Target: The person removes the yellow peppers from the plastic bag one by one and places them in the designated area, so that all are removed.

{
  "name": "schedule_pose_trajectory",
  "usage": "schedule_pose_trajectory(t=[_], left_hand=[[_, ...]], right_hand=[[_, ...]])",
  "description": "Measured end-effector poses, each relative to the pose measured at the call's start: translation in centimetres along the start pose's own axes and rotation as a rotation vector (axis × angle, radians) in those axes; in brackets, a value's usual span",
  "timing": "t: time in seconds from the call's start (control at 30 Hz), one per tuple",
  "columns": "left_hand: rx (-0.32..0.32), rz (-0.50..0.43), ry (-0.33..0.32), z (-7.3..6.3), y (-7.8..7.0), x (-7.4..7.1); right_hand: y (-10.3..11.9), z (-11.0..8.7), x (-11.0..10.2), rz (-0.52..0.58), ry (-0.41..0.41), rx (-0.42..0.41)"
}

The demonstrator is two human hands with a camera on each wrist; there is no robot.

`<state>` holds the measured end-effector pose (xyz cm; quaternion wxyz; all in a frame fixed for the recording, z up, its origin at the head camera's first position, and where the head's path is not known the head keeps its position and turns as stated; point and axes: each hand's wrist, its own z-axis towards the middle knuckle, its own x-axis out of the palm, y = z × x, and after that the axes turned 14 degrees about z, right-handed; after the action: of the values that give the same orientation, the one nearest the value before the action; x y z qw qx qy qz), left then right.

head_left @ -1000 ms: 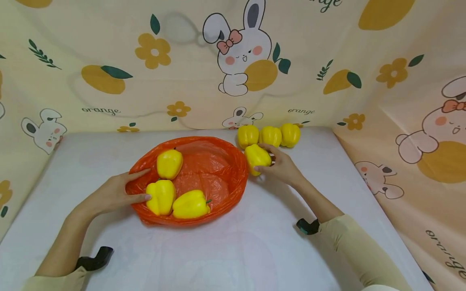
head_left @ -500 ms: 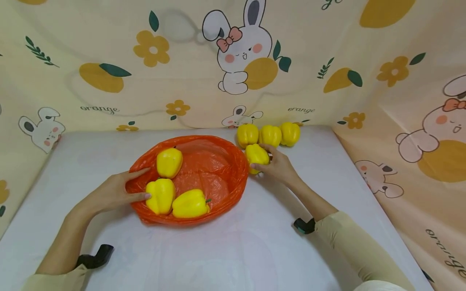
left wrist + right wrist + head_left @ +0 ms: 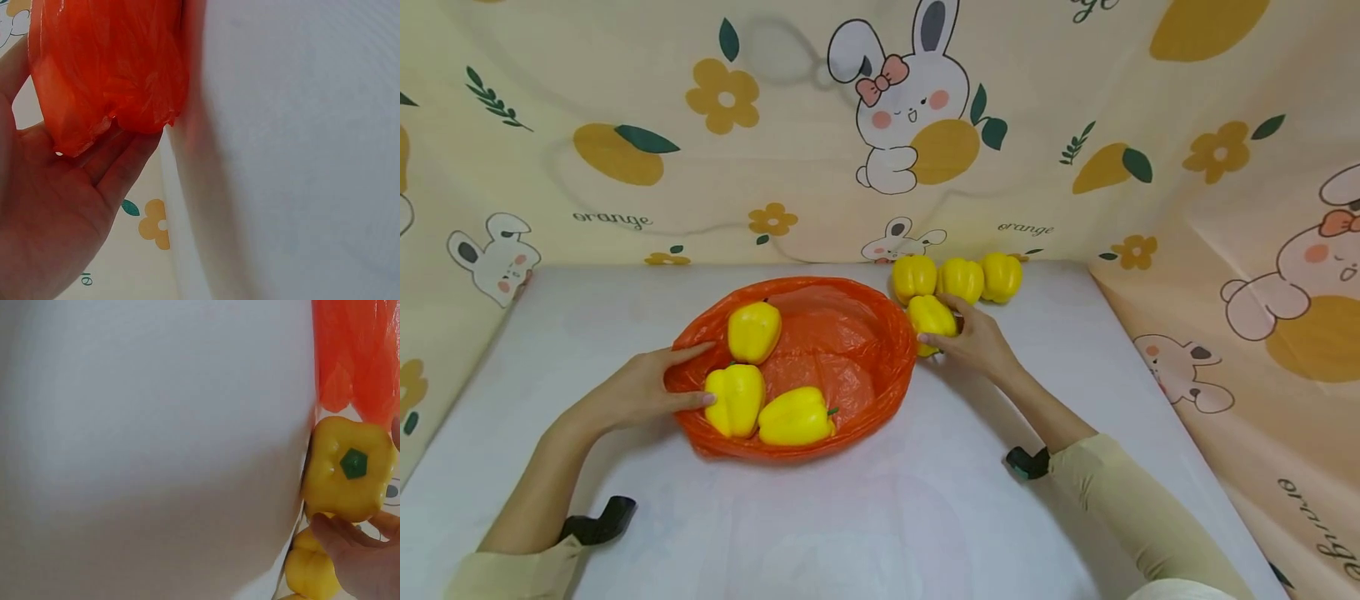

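A red plastic bag lies spread wide, its mouth facing up. Inside, along its left and front side, are three yellow bell peppers, one of them on its side. My left hand holds the bag's left rim, thumb and index finger reaching inside over the edge; the left wrist view has the other fingers under the red plastic. At the bag's right rim my right hand grips another yellow bell pepper between thumb and fingers. Its green stem end shows in the right wrist view, beside the bag.
Three more yellow bell peppers stand in a row at the table's back edge, the middle one just behind my right hand. A patterned cloth hangs behind and to the right of the white table.
The pepper in my right hand has tipped slightly and shifted a little beside the bag's rim. My left hand stays on the bag, and the peppers inside lie as before.
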<state>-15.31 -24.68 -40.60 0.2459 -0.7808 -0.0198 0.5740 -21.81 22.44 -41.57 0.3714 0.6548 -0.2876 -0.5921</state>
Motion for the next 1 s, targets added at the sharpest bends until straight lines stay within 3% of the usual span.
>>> schedule_pose_trajectory(t=[0.27,0.43,0.63,1.0], left_hand=[[-0.013,0.009,0.011,0.1,-0.2,-0.1],[-0.021,0.010,0.018,0.1,-0.3,0.0],[-0.025,0.006,0.022,0.0,-0.6,0.0],[-0.028,0.003,0.027,0.0,-0.6,0.4]], right_hand=[[0.3,0.0,-0.5,0.095,-0.003,-0.158],[0.6,0.2,-0.9,0.070,-0.037,-0.264],[1.3,-0.1,-1.0,0.044,-0.059,-0.293],[3.1,-1.0,0.4,0.210,0.032,-0.351]])
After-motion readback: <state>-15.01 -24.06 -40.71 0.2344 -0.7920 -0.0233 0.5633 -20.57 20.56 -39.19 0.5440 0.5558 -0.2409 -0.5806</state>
